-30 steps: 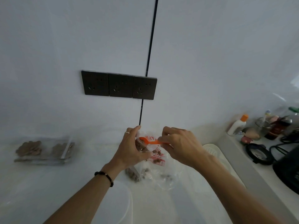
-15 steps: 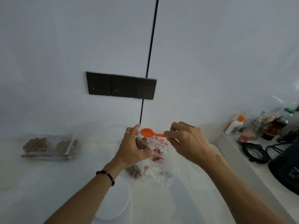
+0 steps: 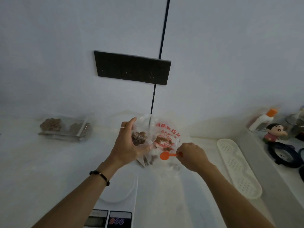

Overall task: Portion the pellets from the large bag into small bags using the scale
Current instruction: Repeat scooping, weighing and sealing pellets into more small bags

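Note:
My left hand holds a small clear bag open above the counter; brown pellets lie in its bottom. Behind and below it sits the large clear bag with red print and loose pellets inside. My right hand pinches the handle of an orange spoon, whose bowl points left over the large bag. The white scale lies near the bottom edge under my left forearm, its display partly visible.
Filled small bags of pellets lie at the left by the wall. A white perforated tray lies at the right. Further right stand a white bottle with orange cap, a figurine and dark round objects. Black sockets are on the wall.
My right hand has brought the orange spoon down from above the small bag to the large bag. The camera tilted down, bringing the scale into view.

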The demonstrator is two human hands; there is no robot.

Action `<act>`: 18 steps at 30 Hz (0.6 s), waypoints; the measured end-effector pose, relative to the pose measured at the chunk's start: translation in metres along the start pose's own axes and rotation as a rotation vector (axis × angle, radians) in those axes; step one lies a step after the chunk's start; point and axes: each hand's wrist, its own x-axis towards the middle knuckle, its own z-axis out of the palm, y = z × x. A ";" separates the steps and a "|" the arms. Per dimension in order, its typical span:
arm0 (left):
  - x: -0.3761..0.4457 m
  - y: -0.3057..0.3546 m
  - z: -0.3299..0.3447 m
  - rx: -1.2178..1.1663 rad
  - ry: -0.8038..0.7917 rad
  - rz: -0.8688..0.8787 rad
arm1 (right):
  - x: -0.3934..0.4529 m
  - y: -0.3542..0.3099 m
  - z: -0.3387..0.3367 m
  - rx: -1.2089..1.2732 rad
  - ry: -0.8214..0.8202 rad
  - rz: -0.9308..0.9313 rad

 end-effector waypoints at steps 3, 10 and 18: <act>-0.005 -0.007 -0.002 0.058 0.030 -0.014 | 0.010 -0.002 0.010 -0.012 -0.089 -0.032; -0.011 -0.020 -0.003 0.061 0.054 -0.044 | 0.027 -0.015 0.036 0.174 -0.185 -0.095; -0.010 -0.033 -0.012 0.109 0.045 -0.043 | 0.033 -0.047 0.073 0.330 0.109 0.093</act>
